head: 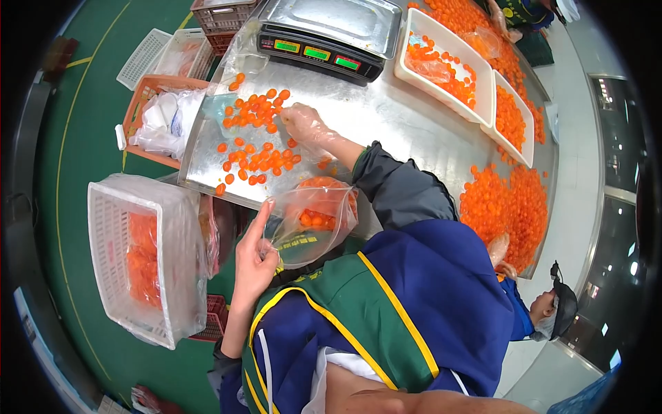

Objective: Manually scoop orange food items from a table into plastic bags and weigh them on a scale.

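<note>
My bare left hand [254,259] holds the mouth of a clear plastic bag [339,227] at the table's near edge, index finger stretched along its rim. Inside the bag sit orange balls that look like salted egg yolks [316,220]. Over the steel table, my right hand [307,124] wears a thin clear glove, its fingers curled. It is beside a loose cluster of yolks [253,111]; whether a yolk is inside the fingers is hidden. A second scatter of yolks [264,159] lies nearer to me. Light-blue plastic film [214,107] lies at the cluster's left.
A digital scale [320,49] stands at the back. White trays [489,111] of yolks and a large heap [504,207] are to the right, with a co-worker's hands [501,253] there. At left are a bag-filled orange crate [137,111] and a plastic-wrapped white crate [168,259].
</note>
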`<state>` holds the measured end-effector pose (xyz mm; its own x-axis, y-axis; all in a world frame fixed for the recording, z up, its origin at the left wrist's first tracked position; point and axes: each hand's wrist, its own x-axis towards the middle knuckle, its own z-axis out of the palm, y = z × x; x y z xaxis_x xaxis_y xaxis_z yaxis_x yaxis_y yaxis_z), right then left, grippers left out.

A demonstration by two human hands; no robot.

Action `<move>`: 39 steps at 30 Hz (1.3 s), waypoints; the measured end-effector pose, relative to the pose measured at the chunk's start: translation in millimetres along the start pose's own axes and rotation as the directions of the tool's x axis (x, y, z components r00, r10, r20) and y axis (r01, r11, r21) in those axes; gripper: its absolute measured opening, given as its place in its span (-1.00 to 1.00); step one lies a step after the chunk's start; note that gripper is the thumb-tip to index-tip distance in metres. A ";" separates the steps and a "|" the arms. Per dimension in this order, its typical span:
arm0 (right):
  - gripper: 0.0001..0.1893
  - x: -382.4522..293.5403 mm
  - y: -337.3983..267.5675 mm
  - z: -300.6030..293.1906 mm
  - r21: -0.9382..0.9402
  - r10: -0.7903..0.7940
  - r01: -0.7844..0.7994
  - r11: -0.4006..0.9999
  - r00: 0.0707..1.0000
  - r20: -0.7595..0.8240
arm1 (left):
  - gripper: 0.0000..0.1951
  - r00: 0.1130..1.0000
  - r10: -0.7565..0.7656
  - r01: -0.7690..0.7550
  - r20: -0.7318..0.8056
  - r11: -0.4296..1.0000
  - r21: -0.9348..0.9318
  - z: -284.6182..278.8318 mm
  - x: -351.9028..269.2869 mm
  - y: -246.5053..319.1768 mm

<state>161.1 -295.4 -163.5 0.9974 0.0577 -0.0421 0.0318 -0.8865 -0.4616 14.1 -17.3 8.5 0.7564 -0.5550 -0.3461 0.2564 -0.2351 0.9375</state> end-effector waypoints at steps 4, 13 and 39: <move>-0.83 7.4 -17.6 7.0 0.079 -0.012 0.013 0.997 1.000 -0.017 | -0.07 1.000 -0.019 0.021 0.019 0.996 -0.085 0.4 2.8 8.5; -0.91 -0.4 -9.3 -44.8 0.942 0.184 -0.121 0.314 0.981 0.064 | -0.13 0.998 0.024 -0.017 0.050 0.989 -0.144 -7.0 19.5 9.0; -0.83 51.8 16.6 2.1 -0.042 0.039 -0.048 0.998 0.980 -0.194 | -0.11 0.998 -0.052 0.061 0.046 0.974 -0.218 -13.8 29.8 8.1</move>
<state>213.1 -306.1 -175.2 0.9913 -0.0672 0.1129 -0.0135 -0.9068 -0.4214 47.1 -24.7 6.3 0.7137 -0.5778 -0.3959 0.4268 -0.0894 0.8999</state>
